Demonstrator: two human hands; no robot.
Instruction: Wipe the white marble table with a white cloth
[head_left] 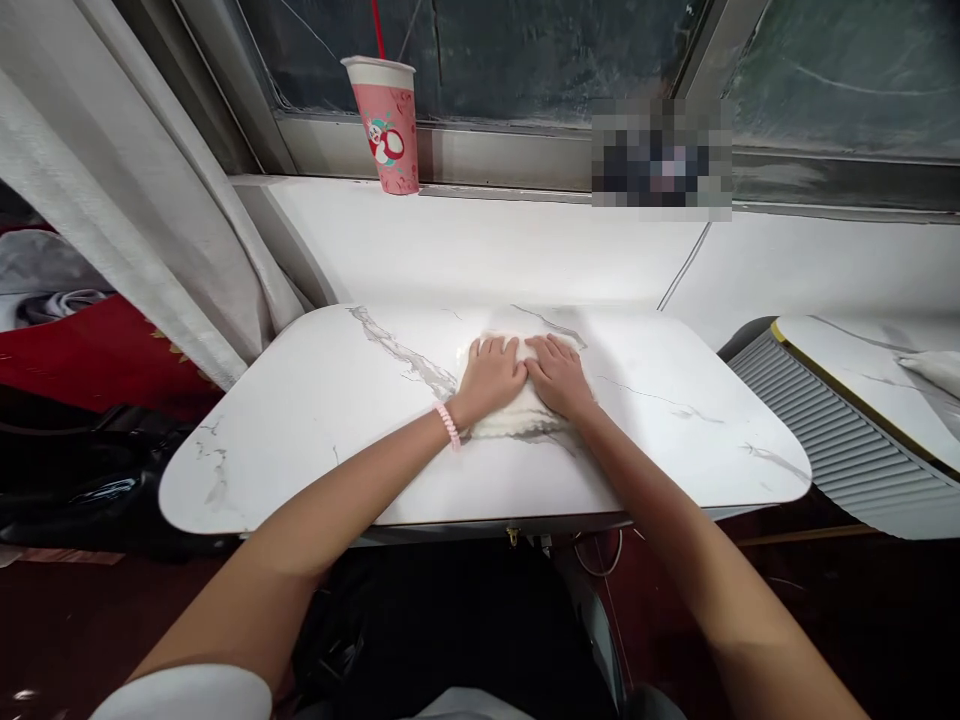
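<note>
**Two hands pressed flat on a white cloth**

I saw one cup (388,122) on the window ledge (487,245). It was pink with a white rim and a cartoon picture on its side. A red straw stuck up out of it. I could not see what was inside.

The desk (300,420) was smooth and white, with thin grey lines like marble. Its corners were round. In the middle of it lay a white cloth (517,418). It looked soft and fluffy, and it was folded into a small thick pad.

My left hand (491,375) and my right hand (556,375) both lay on top of the cloth, side by side and touching each other. Neither hand had a grip on anything. The fingers were stretched out flat, palms down, pressing on the cloth. The cloth was right under both hands, and only its edges peeked out around them.

A pink beaded band (448,425) sat on my left wrist. A pale curtain (127,210) hung at the left. A second marble desk (862,370) stood at the right.
</note>
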